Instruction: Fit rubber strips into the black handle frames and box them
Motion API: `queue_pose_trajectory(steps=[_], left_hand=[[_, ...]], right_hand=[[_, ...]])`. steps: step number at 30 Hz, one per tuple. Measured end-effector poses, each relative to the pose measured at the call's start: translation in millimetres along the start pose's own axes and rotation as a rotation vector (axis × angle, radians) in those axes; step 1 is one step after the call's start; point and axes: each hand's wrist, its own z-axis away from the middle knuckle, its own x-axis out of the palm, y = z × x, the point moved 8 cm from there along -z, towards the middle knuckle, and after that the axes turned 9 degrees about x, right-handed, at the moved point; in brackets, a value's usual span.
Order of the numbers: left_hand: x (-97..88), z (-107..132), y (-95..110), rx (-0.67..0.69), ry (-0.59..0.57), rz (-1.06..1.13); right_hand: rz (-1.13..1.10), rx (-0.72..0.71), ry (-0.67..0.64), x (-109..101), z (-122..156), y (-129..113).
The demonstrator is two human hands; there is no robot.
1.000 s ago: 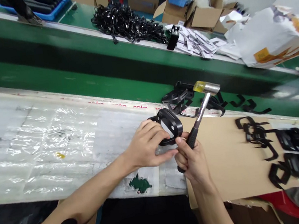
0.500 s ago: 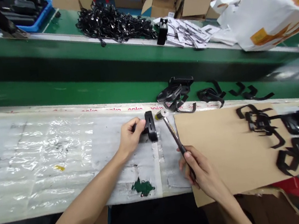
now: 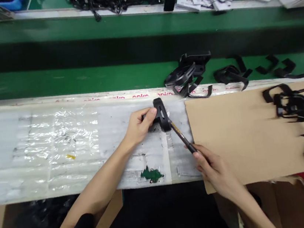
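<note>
My right fingers [image 3: 202, 161] grip a hammer [image 3: 181, 135], head hidden behind the black bracket [image 3: 162, 115] my left fingers [image 3: 150, 115] pinch. Worktop [image 3: 102, 78], right: cardboard [image 3: 236, 136] and loose black parts [image 3: 298, 104].

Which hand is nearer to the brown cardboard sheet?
Right. The right hand is over the left edge of the cardboard sheet; the left hand is apart, to its left.

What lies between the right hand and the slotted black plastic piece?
Head view: a slim, dark-handled tool spans that stretch, from the right hand to the black piece; its far end is hidden.
</note>
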Motion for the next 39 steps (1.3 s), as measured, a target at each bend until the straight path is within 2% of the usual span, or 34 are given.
queue_pose_trajectory(steps=[4,7,10,12,13,18,19,23,24,26,29,31,33,35,39], left_hand=[[2.8,-0.9,3.9,0.012,-0.009,0.021],[3.8,-1.5,5.9,0.027,-0.013,0.021],[5.6,-1.6,7.5,0.06,-0.041,0.036],[5.9,-1.3,8.1,0.076,-0.048,0.05],[5.9,-1.1,7.8,0.073,-0.046,0.052],[6.4,-1.1,8.4,0.039,-0.054,0.014],[6.7,-1.2,9.8,0.043,-0.059,0.007],[6.8,-1.1,14.5,0.058,-0.07,0.003],[6.6,-1.1,15.1,0.061,-0.067,0.007],[5.5,-1.2,16.0,0.066,-0.049,0.027],[3.8,-1.4,17.2,0.079,-0.017,0.066],[3.8,-1.1,18.2,0.092,-0.014,0.061],[5.3,-0.4,18.4,0.101,-0.031,0.029],[6.4,0.1,17.1,0.102,-0.04,0.007],[1.9,-3.0,8.1,0.071,0.015,0.076]], right_hand=[[-0.093,-0.082,0.12,-12.8,10.3,-15.8],[-0.175,-0.168,0.177,-12.0,16.1,-19.6],[-0.042,-0.01,0.069,0.3,11.1,-4.4],[0.019,0.092,0.01,0.5,10.0,2.8],[-0.004,0.09,0.01,-2.9,10.5,1.0],[-0.265,-0.16,0.15,-20.6,17.1,-22.9],[-0.249,-0.14,0.149,-17.8,16.0,-20.7],[-0.023,0.139,0.031,-1.4,9.8,4.2],[-0.02,0.15,0.022,-1.6,10.3,5.8],[-0.119,0.049,0.054,-6.3,12.8,-1.4],[-0.294,-0.167,0.174,-13.9,19.1,-14.4],[-0.226,-0.107,0.153,-4.9,15.9,-9.7],[-0.051,0.076,0.056,8.3,10.1,3.3],[0.061,0.181,0.012,10.1,8.3,9.9],[0.066,0.079,0.099,-11.5,10.1,-6.1]])
